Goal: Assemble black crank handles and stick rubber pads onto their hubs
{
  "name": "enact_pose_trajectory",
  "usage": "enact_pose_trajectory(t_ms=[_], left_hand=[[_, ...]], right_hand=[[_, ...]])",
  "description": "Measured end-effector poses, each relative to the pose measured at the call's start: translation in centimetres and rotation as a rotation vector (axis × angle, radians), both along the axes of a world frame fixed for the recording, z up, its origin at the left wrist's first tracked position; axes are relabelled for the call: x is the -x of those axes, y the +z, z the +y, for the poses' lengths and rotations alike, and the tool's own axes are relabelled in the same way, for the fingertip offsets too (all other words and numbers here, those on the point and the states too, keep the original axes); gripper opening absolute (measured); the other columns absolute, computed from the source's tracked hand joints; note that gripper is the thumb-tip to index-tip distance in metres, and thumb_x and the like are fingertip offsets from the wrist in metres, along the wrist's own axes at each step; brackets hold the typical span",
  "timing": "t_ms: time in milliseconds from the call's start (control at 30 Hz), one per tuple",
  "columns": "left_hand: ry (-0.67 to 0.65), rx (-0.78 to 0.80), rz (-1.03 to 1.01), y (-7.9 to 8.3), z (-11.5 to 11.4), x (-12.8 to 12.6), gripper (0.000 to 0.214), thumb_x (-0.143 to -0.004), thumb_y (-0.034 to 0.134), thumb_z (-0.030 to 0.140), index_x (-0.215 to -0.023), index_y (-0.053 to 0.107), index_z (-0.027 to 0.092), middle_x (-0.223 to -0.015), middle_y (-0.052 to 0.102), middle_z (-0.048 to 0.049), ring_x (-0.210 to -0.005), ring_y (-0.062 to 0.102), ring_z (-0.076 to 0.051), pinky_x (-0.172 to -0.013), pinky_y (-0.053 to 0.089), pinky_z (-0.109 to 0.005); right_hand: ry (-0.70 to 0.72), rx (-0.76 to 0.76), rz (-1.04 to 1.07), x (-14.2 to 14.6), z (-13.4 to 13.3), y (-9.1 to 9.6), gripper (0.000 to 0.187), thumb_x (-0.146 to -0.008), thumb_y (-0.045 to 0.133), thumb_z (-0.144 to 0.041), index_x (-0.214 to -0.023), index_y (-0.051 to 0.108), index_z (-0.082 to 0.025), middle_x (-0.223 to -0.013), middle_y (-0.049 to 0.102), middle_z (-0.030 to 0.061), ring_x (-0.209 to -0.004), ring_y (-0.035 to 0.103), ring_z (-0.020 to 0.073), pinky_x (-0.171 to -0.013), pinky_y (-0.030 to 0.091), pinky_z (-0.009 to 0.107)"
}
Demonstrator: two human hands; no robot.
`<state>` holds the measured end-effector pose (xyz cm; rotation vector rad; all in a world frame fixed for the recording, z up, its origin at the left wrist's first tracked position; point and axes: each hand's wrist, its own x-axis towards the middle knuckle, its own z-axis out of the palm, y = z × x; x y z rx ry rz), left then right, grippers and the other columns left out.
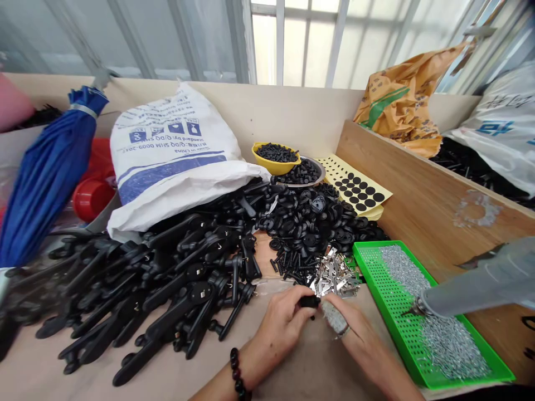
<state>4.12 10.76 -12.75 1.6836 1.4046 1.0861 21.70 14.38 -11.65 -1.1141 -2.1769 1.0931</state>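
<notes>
The black part (309, 301), pinched by the left fingers (301, 319), is best kept steady; the right fingers' (334, 318) hold cannot be told.

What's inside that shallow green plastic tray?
Small silvery metal pieces, resembling screws, lie heaped toward both ends of the green plastic tray. A grey cylindrical tool hides part of the middle; the floor beneath the heaps is covered too.

Small-parts workshop, as I view it remotely: I recognise it by a bench (188, 374) heaped with like black parts (167, 328), loose metal clips (334, 273), a green tray (378, 284) of tiny silver pieces (451, 345), a pointed grey tool (480, 284), a printed sack (179, 167), a filled yellow bowl (271, 165), and a black piece (309, 301) held over the worktop
</notes>
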Motion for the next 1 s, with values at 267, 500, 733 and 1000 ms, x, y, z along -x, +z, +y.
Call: enact_pose_trajectory(t_ms=[267,500,733,1000], left_hand=[[0.073,0.141,-0.306,-1.1,0.8,0.0,0.020,-0.074,0.059,0.018,-0.094,0.063,0.016,-0.079,0.058,-0.0012,-0.069,0.051,-0.014,-0.062,0.040,-0.023],[0.089,0.125,-0.348,-0.8,0.4,0.3,0.022,-0.075,0.059,0.018,-0.096,0.064,0.017,-0.080,0.059,-0.0007,-0.069,0.051,-0.013,-0.062,0.041,-0.023],[0.087,0.150,-0.316,-0.9,0.4,0.8,0.026,-0.077,0.059,0.020,-0.102,0.066,0.019,-0.087,0.064,-0.0023,-0.076,0.054,-0.016,-0.068,0.043,-0.025],[-0.016,0.139,-0.148,-1.0,0.1,0.4,0.027,-0.078,0.057,0.013,-0.104,0.064,0.018,-0.088,0.065,-0.0034,-0.076,0.056,-0.017,-0.070,0.045,-0.028]], right_hand=[[-0.240,-0.330,-0.156,1.2,5.5,0.7,0.021,-0.084,0.039,-0.018,-0.099,0.054,-0.021,-0.095,0.059,0.0049,-0.085,0.054,0.0200,-0.074,0.040,0.030],[-0.270,-0.408,-0.230,1.3,6.9,0.3,0.025,-0.081,0.037,-0.014,-0.100,0.052,-0.019,-0.101,0.056,0.0082,-0.094,0.051,0.0239,-0.080,0.041,0.037],[-0.186,-0.465,-0.384,-1.4,4.1,-1.0,0.026,-0.071,0.038,-0.006,-0.089,0.053,-0.020,-0.091,0.056,0.0069,-0.088,0.050,0.0233,-0.075,0.041,0.034],[-0.206,-0.476,-0.586,-2.2,2.4,-2.9,0.026,-0.066,0.040,-0.005,-0.086,0.047,-0.020,-0.089,0.054,0.0067,-0.085,0.053,0.0235,-0.071,0.039,0.032]])
